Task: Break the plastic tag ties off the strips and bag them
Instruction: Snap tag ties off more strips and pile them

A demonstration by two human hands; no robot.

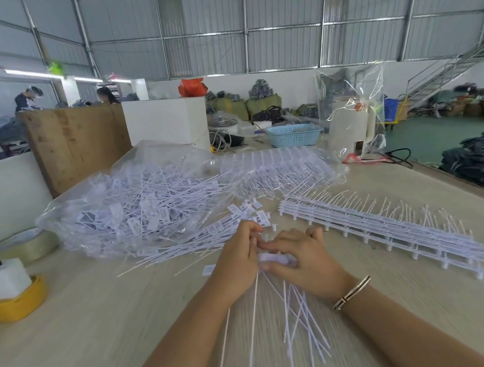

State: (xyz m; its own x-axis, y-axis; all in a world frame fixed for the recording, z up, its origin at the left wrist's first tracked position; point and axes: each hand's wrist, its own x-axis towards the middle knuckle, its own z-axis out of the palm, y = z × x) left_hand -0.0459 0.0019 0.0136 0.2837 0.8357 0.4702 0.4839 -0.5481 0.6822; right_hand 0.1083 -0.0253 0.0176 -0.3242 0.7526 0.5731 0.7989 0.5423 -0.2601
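Tabletop (101,327): pale wood grain, carrying all items below. Left hand (237,260): near the middle of the tabletop, fingers curled, pinching the head end of a bundle of ties (274,260). Right hand (303,261): touching the left hand, fingers curled round the same bundle; bracelet (352,292) on the wrist. Bundle of ties: white plastic, heads gathered between the two hands, thin tails fanning toward the near edge; blurred. Strips (385,229): white, stacked flat to the right of the hands, running toward the right edge, ties standing along them. Clear bag (137,204): lying toward the far left, filled with loose white ties; more loose ties (224,231) spill at its mouth, just beyond the left hand. Second clear bag (280,168): behind the strips, holding more white strips. Tape roll (26,244): at the left edge. Yellow tray (14,305): left edge, nearer, holding a white block (2,279). Blue basket (293,135): far edge.
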